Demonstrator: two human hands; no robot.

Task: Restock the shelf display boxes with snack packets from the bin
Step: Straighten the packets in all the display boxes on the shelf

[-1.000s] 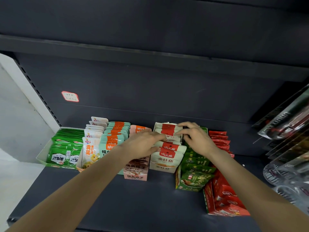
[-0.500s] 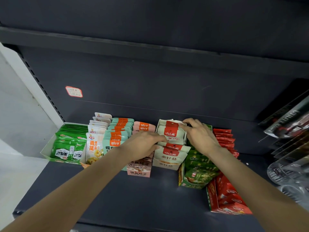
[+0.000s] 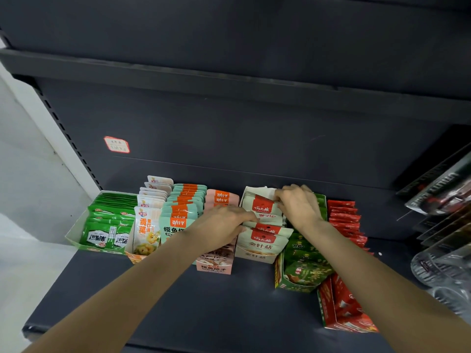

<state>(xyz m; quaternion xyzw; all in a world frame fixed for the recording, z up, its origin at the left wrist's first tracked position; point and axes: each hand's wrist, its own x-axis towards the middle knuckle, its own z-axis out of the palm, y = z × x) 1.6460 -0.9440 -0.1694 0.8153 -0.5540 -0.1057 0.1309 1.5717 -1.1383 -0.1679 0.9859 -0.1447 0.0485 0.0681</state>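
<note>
Both forearms are reaching in from the bottom edge of the view, the left from about 7 o'clock and the right from about 4 o'clock, meeting over the cream display box [image 3: 254, 256] sitting mid-shelf; the left hand [image 3: 219, 229] is lying palm-down, knuckles up, its fingers stretching towards 3 o'clock and pressing against the left edge of the cream packets [image 3: 263, 239] in the middle of the row, holding nothing that can be seen; the right hand [image 3: 299, 206] is arching over the rear of the same box, wrist bent, its fingers curling towards 9 o'clock and pinching the top corner of the rear cream packet [image 3: 262, 207], which is leaning back against the box's rear wall. At 9 o'clock of the cream box a pink box [image 3: 215, 266] is standing; at 3 o'clock a dark green box [image 3: 293, 286] is sitting, with a red box [image 3: 339, 322] beyond it; all are resting on the dark shelf [image 3: 204, 314].
</note>
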